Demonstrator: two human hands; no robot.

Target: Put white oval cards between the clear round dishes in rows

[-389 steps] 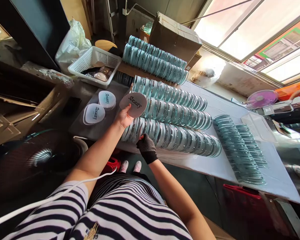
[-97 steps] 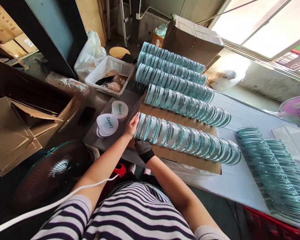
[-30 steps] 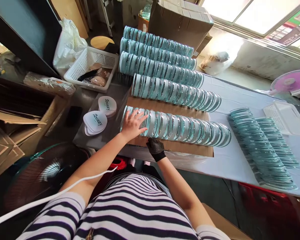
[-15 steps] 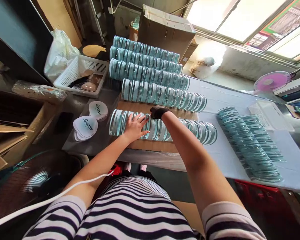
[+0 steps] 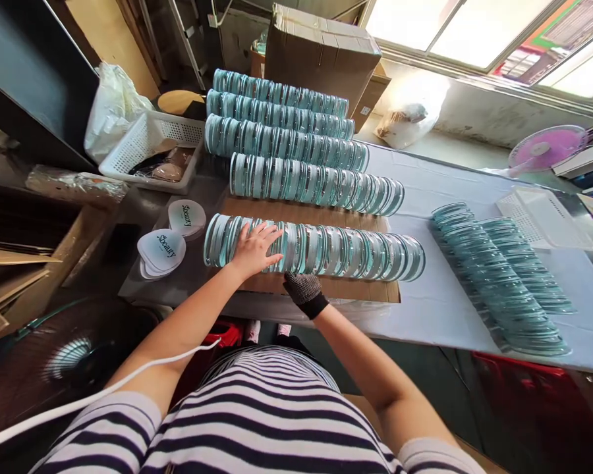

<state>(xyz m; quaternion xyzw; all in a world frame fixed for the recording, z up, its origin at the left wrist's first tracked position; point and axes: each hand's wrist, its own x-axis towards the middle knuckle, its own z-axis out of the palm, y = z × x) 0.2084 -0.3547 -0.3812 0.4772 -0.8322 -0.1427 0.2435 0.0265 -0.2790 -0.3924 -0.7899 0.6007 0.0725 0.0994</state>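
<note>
Near row: a long row of glassy round discs [image 5: 346, 253], on edge side by side, lying across a cardboard sheet [image 5: 375, 291] on the table [image 5: 420, 316].
Left hand: bare hand [image 5: 255, 250], laid over the top of the near row toward its left end; fingers spread, not closed round anything.
Right hand: hand in a dark dotted glove [image 5: 304, 288], low at the row's near side, fingertips at its lower edge; cannot tell whether they grip a disc.
Next row: similar row [image 5: 316, 184] just behind, cardboard showing between.
Back rows: three more, close together, the nearest here [image 5: 286, 143].
Left end: lettered white discs [image 5: 162, 250] in two piles; white basket [image 5: 143, 141] behind.
Right end: two leaning disc stacks [image 5: 499, 276], near a white perforated tray [image 5: 548, 220].
</note>
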